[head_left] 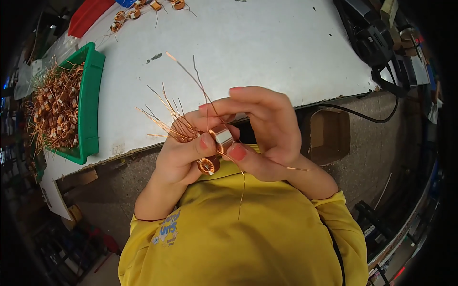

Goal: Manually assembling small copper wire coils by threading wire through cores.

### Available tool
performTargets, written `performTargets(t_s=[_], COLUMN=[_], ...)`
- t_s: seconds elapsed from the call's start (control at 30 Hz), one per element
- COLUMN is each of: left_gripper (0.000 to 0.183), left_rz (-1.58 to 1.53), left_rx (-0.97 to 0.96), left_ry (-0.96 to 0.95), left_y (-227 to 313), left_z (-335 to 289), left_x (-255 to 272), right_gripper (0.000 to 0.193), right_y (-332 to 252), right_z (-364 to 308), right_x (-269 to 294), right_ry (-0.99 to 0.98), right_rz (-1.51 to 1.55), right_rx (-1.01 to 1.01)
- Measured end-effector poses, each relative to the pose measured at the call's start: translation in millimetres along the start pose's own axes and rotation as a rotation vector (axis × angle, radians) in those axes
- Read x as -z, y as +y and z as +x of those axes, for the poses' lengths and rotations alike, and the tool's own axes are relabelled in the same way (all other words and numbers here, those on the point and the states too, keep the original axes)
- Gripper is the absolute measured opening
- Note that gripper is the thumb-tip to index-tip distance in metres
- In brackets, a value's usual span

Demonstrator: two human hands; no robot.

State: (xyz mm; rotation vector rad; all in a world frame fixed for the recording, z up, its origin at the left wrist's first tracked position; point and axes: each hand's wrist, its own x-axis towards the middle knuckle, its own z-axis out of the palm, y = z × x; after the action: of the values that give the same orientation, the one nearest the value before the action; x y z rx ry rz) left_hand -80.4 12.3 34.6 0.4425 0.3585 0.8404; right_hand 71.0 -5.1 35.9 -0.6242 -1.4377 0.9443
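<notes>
Between my two hands sits a copper-wound toroidal coil (222, 137) with a pale band across it and long loose wire leads. My left hand (183, 155) is closed, its thumb against this coil's left side. A second coil (208, 165) shows below that thumb, and several copper leads fan out from the fist to the upper left; the rest of what it holds is hidden. My right hand (272, 136) pinches the banded coil with its thumb low on the right side, while the index finger arches above near the upward leads.
A green bin (90, 109) heaped with coils stands at the left of the white table (267, 52). More coils (134, 13) lie at the far left beside a red container (90, 16). Black equipment (374, 45) with a cable occupies the right. An open cardboard box (330, 133) sits below the edge.
</notes>
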Motion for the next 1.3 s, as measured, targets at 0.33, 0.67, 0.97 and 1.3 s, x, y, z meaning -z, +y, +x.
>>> performTargets(t_s=[0.33, 0.67, 0.97, 1.3], left_gripper=[0.018, 0.018, 0.023, 0.02], left_rz=[-0.094, -0.096, -0.024, -0.047], left_rx=[0.102, 0.188, 0.168, 0.147], left_ry=[-0.051, 0.148, 0.11, 0.064], left_y=[-7, -5, -13, -17], left_z=[-2, -14, -20, -17], left_x=[4, -10, -5, -10], right_gripper=[0.057, 0.074, 0.094, 0.089], right_y=[-5, -11, -6, 23], right_z=[-13, -25, -30, -32], right_x=[-2, 6, 14, 14], right_ry=[0.245, 0.179, -0.095, 0.037], right_rz=[0.471, 0.118, 0.043, 0.59], right_rx=[-0.117, -0.27, -0.307, 0.04])
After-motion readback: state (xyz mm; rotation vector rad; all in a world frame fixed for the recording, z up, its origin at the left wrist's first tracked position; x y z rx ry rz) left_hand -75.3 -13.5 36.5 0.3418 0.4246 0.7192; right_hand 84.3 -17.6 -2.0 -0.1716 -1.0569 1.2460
